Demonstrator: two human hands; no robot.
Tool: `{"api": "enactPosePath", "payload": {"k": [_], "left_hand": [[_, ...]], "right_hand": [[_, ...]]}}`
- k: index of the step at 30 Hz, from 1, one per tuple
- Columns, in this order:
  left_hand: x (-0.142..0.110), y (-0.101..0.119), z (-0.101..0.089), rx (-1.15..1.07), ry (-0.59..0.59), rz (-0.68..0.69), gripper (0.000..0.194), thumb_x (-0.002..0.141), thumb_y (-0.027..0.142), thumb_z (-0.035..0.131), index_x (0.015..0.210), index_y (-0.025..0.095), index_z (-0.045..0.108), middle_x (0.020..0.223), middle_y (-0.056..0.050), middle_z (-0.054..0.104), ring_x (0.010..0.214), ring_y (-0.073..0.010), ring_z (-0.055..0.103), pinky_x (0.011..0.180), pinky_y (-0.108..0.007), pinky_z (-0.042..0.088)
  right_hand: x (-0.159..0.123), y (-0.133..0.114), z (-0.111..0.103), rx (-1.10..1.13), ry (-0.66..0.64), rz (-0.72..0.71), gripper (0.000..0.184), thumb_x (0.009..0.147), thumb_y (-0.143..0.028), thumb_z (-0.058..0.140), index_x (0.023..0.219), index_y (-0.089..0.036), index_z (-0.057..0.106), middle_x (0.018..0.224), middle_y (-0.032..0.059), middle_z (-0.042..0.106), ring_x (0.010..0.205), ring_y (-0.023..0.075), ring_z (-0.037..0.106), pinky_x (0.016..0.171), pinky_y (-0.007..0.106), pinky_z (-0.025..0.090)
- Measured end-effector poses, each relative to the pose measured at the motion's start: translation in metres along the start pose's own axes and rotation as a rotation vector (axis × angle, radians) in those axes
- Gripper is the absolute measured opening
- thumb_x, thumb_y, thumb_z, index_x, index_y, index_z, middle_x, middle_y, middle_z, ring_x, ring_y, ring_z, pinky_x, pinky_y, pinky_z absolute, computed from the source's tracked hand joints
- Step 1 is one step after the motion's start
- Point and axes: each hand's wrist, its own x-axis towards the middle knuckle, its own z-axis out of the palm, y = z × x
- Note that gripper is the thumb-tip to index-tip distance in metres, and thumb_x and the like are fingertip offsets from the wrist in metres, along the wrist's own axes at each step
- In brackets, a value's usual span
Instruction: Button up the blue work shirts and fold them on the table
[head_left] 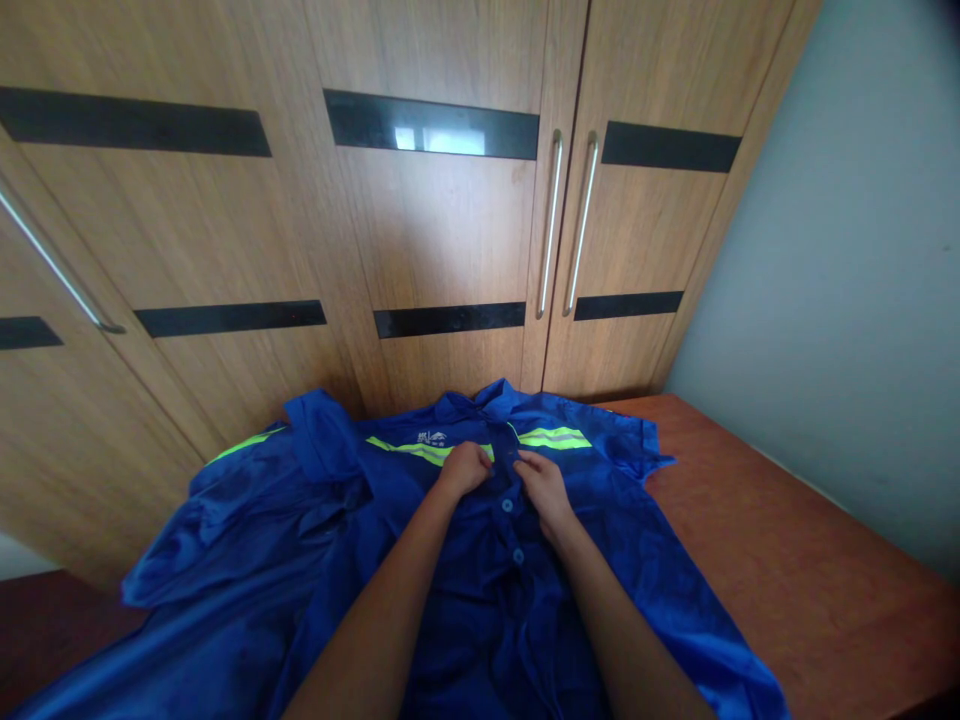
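Observation:
A blue work shirt (630,540) with yellow-green reflective stripes lies spread face up on a brown wooden table (810,560), collar away from me. My left hand (465,468) is closed on the shirt's front placket just below the collar. My right hand (544,485) pinches the opposite edge of the placket beside it. Two blue buttons show lower down the front. A second blue garment (225,520) with the same stripe lies bunched to the left, partly under the shirt.
Wooden wardrobe doors (450,250) with black bands and long metal handles (551,225) stand right behind the table. A pale grey wall (862,300) runs along the table's right side.

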Motion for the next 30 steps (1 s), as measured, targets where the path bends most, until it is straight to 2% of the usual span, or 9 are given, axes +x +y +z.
{"api": "enactPosePath", "payload": {"k": [3, 8, 12, 17, 20, 25, 30], "left_hand": [[-0.008, 0.001, -0.001, -0.064, 0.08, 0.014, 0.014, 0.062, 0.008, 0.067, 0.068, 0.02, 0.071, 0.069, 0.0, 0.071, 0.072, -0.017, 0.066, 0.066, -0.023, 0.046], [-0.027, 0.007, -0.006, -0.233, 0.301, 0.037, 0.012, 0.076, 0.013, 0.058, 0.084, 0.017, 0.066, 0.08, -0.002, 0.071, 0.075, -0.0141, 0.066, 0.071, -0.023, 0.048], [-0.045, 0.009, -0.005, -0.353, 0.415, 0.084, 0.008, 0.08, 0.016, 0.056, 0.084, 0.018, 0.063, 0.083, -0.001, 0.07, 0.076, -0.0125, 0.066, 0.073, -0.023, 0.05], [-0.058, 0.003, 0.007, -0.432, 0.48, 0.128, 0.008, 0.079, 0.014, 0.057, 0.08, 0.018, 0.064, 0.078, -0.001, 0.069, 0.073, -0.0143, 0.066, 0.071, -0.025, 0.051], [-0.058, -0.001, 0.013, -0.445, 0.484, 0.15, 0.01, 0.076, 0.011, 0.058, 0.076, 0.019, 0.064, 0.076, -0.001, 0.069, 0.072, -0.0155, 0.066, 0.07, -0.026, 0.051], [-0.057, -0.002, 0.016, -0.469, 0.483, 0.161, 0.012, 0.075, 0.009, 0.058, 0.077, 0.018, 0.066, 0.076, -0.002, 0.069, 0.073, -0.0156, 0.066, 0.071, -0.026, 0.051], [-0.059, -0.001, 0.016, -0.5, 0.482, 0.167, 0.012, 0.076, 0.011, 0.059, 0.08, 0.018, 0.067, 0.078, -0.002, 0.071, 0.072, -0.0149, 0.066, 0.071, -0.026, 0.052]], "right_hand": [[0.0, 0.002, 0.001, -0.008, 0.008, -0.021, 0.035, 0.063, -0.037, 0.063, 0.088, -0.014, 0.07, 0.059, 0.0002, 0.063, 0.048, 0.0125, 0.049, 0.044, 0.023, 0.035], [0.0, 0.003, 0.003, -0.035, 0.008, -0.078, 0.033, 0.063, -0.036, 0.062, 0.087, -0.015, 0.07, 0.059, -0.0009, 0.061, 0.051, 0.0128, 0.05, 0.048, 0.023, 0.037], [-0.002, -0.002, 0.003, -0.171, 0.036, -0.204, 0.029, 0.064, -0.031, 0.058, 0.083, -0.013, 0.071, 0.049, -0.0058, 0.049, 0.047, 0.0101, 0.041, 0.047, 0.022, 0.035], [-0.008, -0.01, 0.004, -0.257, 0.054, -0.329, 0.03, 0.068, -0.03, 0.055, 0.086, -0.012, 0.07, 0.049, -0.0075, 0.042, 0.047, 0.0097, 0.04, 0.05, 0.023, 0.037], [-0.013, -0.011, 0.006, -0.321, 0.019, -0.374, 0.031, 0.07, -0.029, 0.053, 0.09, -0.012, 0.069, 0.051, -0.0068, 0.044, 0.048, 0.0105, 0.042, 0.052, 0.023, 0.038], [-0.019, -0.008, 0.008, -0.581, -0.022, -0.466, 0.03, 0.072, -0.025, 0.051, 0.089, -0.012, 0.072, 0.054, -0.0037, 0.052, 0.052, 0.0125, 0.049, 0.058, 0.025, 0.041], [-0.019, -0.005, 0.008, -0.658, -0.045, -0.458, 0.033, 0.075, -0.025, 0.049, 0.095, -0.01, 0.072, 0.057, -0.0008, 0.058, 0.054, 0.0141, 0.054, 0.058, 0.025, 0.043]]}}
